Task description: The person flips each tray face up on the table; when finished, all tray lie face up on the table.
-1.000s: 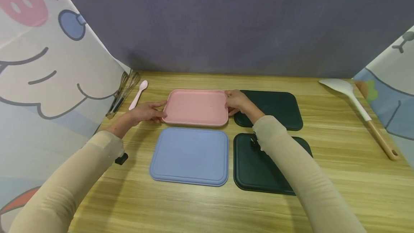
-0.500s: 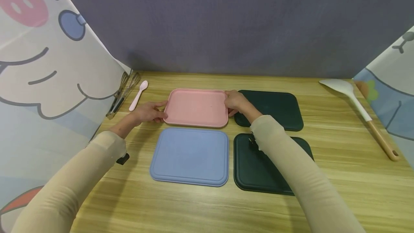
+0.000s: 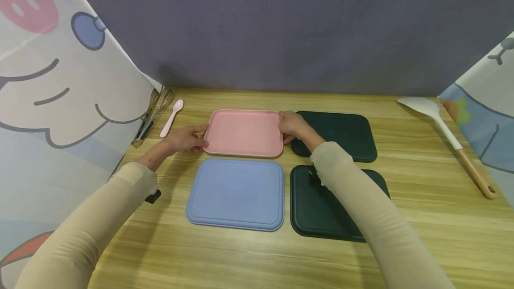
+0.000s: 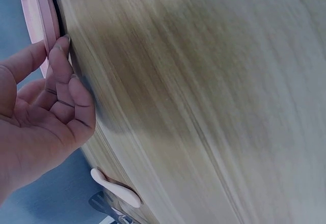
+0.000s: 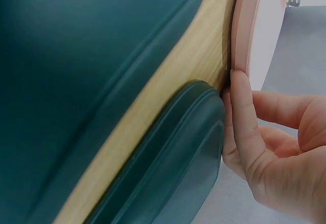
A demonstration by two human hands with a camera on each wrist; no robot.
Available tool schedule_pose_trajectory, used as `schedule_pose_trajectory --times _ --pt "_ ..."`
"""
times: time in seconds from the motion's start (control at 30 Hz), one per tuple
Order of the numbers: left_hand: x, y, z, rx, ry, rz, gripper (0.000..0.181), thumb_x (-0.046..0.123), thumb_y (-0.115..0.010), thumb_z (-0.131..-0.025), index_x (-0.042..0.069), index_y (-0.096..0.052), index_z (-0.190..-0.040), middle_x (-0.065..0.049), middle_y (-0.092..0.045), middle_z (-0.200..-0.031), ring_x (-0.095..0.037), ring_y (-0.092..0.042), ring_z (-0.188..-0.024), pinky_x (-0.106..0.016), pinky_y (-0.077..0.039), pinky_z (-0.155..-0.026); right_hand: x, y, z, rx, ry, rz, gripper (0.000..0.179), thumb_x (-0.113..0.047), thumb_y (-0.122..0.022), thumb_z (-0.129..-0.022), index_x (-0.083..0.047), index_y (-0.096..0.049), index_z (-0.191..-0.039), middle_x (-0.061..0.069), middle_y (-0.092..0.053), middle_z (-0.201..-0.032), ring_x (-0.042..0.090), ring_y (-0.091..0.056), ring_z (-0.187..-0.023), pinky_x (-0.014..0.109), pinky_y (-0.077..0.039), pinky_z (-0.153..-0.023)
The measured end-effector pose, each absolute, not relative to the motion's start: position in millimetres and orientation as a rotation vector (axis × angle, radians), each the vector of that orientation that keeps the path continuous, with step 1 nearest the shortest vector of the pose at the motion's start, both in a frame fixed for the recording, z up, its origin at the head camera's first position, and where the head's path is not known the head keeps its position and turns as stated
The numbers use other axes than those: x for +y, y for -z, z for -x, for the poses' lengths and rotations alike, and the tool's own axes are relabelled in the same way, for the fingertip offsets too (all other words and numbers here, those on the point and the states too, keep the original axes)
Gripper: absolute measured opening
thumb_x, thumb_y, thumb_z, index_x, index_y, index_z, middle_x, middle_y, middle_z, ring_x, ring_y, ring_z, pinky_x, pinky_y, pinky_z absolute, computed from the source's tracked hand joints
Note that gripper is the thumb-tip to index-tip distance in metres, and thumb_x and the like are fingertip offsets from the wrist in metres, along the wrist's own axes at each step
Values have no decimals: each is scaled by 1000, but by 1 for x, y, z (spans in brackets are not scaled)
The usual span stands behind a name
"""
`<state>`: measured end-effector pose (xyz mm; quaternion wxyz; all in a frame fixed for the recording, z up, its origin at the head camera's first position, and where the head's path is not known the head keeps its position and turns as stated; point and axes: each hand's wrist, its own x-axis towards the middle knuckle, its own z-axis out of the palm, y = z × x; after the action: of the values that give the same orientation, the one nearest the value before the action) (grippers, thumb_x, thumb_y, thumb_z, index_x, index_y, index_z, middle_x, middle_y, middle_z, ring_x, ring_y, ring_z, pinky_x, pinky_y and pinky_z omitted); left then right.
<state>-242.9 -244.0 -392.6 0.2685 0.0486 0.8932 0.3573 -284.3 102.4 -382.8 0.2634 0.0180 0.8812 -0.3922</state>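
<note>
- Your pink tray (image 3: pixel 243 134) lies flat or nearly so at the back of the table (image 3: pixel 233 258), left of centre; you cannot tell whether its underside touches the wood.
- Its long axis runs left to right, about parallel to the back wall, with short ends toward your two hands and the shallow rimmed face up.
- Your left hand (image 3: pixel 185 138) pinches the left short end, thumb and fingertips close together on the rim (its other fingers curl loosely below, as the left wrist view shows).
- Your right hand (image 3: pixel 293 125) pinches the right short end, thumb and fingers set close at the rim; one fingertip presses the outer wall.
- Just in front of the tray lies a blue panel (image 3: pixel 236 194), its long axis likewise sideways.
- Right of the tray sits a rear dark green panel (image 3: pixel 341 133), near your right fingers.
- Beyond your left hand lies a pink spoon (image 3: pixel 172 118), bowl pointing away from you.
</note>
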Motion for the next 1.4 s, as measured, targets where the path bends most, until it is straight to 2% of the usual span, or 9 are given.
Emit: schedule_pose_trajectory --times 0.53,0.77,0.83,0.9,1.0,1.07,1.2,1.27,1.4 --pt "-241 397 242 2431 -965 -174 73 21 -62 -101 10 -21 -160 -11 -73 -91 -14 -65 -80 -29 -55 -76 104 383 282 2404 1049 -61 76 3 -48 -92 -19 -24 -161 19 -65 -95 16 -60 -58 34 -61 -63" --pt "-240 391 242 2401 -978 -184 72 23 -55 -103 9 -15 -161 -4 -67 -82 -14 -57 -73 -28 -49 -70 114 377 276 2396 1118 -14 73 -6 -48 -95 -17 -20 -162 12 -62 -75 19 -60 -62 38 -61 -67" --pt "-240 386 243 2419 -1014 -176 72 21 -53 -104 9 -12 -162 -5 -64 -80 -13 -51 -67 -29 -46 -65 122 370 274 2398 1134 13 73 -12 -50 -97 -18 -17 -162 15 -64 -86 21 -60 -68 39 -61 -69" --pt "-238 380 244 2481 -1038 -170 72 22 -51 -104 11 -10 -162 -9 -62 -84 -12 -47 -64 -30 -43 -63 134 362 274 2407 1139 50 73 -19 -52 -100 -18 -15 -163 20 -63 -111 25 -63 -79 40 -61 -72" --pt "-231 371 247 2639 -1017 -165 69 29 -49 -105 15 -13 -162 -17 -62 -100 -13 -51 -65 -30 -43 -60 160 350 275 2421 1133 93 73 -28 -52 -103 -18 -12 -163 25 -45 -145 34 -65 -101 42 -60 -79" --pt "-221 365 248 2703 -997 -179 67 34 -47 -106 17 -16 -162 -20 -61 -113 -20 -59 -74 -30 -44 -61 180 345 276 2431 1123 107 73 -30 -51 -104 -17 -11 -163 26 -34 -156 39 -62 -112 44 -60 -82" --pt "-188 352 247 2691 -1020 -267 64 36 -46 -106 18 -20 -162 -22 -63 -123 -34 -66 -97 -34 -47 -70 224 339 274 2512 1032 112 75 -37 -49 -105 -14 -8 -163 30 -31 -156 45 -53 -124 49 -57 -87" --pt "-168 346 247 2659 -1021 -331 63 36 -47 -106 18 -24 -161 -21 -66 -120 -34 -67 -101 -35 -49 -77 242 337 272 2580 934 117 76 -39 -48 -105 -12 -7 -163 34 -32 -155 47 -55 -118 50 -56 -86" --pt "-128 336 247 2565 -995 -408 58 35 -49 -105 16 -33 -158 -18 -70 -116 -31 -68 -100 -38 -52 -88 272 335 265 2662 726 94 78 -38 -47 -104 -5 -5 -162 39 -31 -152 31 -60 -76 44 -51 -69"
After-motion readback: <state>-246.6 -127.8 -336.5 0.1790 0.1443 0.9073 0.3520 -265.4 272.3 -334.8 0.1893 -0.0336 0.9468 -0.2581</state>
